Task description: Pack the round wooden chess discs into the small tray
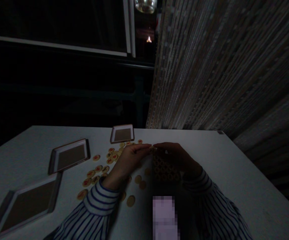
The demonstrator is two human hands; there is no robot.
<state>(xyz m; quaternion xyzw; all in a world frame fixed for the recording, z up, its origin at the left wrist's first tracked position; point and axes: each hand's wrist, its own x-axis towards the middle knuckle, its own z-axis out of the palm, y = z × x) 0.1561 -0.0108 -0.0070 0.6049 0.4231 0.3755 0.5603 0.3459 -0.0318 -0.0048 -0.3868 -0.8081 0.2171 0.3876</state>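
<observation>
The scene is dim. My left hand (128, 160) and my right hand (175, 156) meet above the white table (234, 173), fingertips pinched together on the top edge of a small dark patterned bag (163, 170) that hangs between them. Both arms wear striped sleeves. Several round yellow game pieces (99, 168) with red or dark marks lie scattered on the table under and left of my left hand; a few plain-faced ones (131, 200) lie near my left wrist.
Three shallow square trays with brown insides sit on the table: one at the back (122, 134), one at the left (69, 155), one at the front left (27, 203). A textured curtain (221, 66) hangs behind the table's right side. A dark window is at the back.
</observation>
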